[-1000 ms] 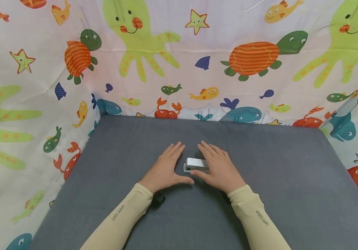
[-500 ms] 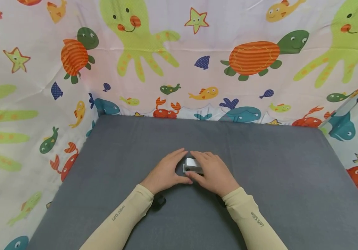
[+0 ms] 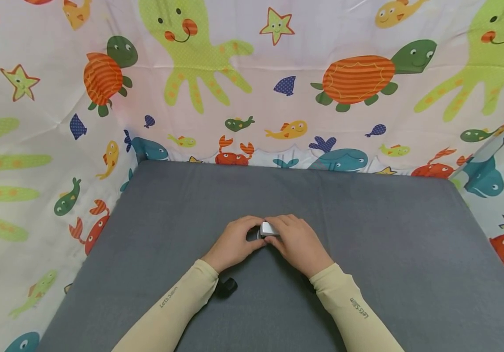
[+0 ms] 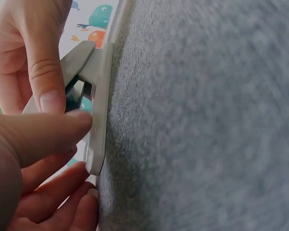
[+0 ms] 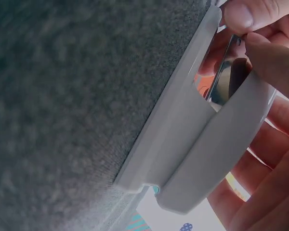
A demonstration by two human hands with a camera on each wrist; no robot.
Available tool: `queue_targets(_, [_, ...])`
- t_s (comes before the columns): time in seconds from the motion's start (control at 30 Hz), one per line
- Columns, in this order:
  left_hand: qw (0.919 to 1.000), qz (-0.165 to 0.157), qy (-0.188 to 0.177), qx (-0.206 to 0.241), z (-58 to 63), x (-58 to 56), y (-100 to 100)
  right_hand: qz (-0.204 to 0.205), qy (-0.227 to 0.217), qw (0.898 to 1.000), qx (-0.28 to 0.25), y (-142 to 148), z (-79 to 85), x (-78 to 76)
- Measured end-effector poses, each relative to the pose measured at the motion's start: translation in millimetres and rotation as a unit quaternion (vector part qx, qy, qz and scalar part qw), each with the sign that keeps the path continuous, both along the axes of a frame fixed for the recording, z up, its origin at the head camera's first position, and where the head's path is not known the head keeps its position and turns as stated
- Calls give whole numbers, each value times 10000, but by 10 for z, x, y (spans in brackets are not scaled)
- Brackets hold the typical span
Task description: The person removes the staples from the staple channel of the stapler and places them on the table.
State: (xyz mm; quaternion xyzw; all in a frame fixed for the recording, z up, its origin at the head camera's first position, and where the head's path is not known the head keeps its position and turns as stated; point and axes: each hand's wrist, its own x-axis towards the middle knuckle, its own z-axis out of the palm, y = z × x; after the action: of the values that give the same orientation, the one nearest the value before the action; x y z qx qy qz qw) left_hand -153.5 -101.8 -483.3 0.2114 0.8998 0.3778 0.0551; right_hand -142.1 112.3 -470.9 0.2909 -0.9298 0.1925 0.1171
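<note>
A white stapler sits near the middle of the grey table, its base down on the cloth. My right hand holds the stapler's top arm between thumb and fingers. That arm slants up from the base, and the shiny metal staple channel shows in the gap. From the other side my left hand is curled round the front end, its thumb at the base and its fingers beyond. The two thumbs are close together, and my right hand covers the stapler's rear in the head view.
Grey cloth covers the table. A white curtain printed with sea animals rises along the back and both sides. Under my left wrist hangs a small black device.
Both hands have moved in on the stapler, the right one sliding left along it. Their fingers have closed round it, and the front of its top arm now stands higher off the base.
</note>
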Motion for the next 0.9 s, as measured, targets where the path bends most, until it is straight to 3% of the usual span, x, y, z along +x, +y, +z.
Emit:
queue_targets(0.5, [9993,269,250,57,-57,2,55,63,317,9994,95,-27,-55,-21])
queue_targets(0.9, [9991,273,311,48,-44,8,51,35,176,9998,32,-32,-19,-26])
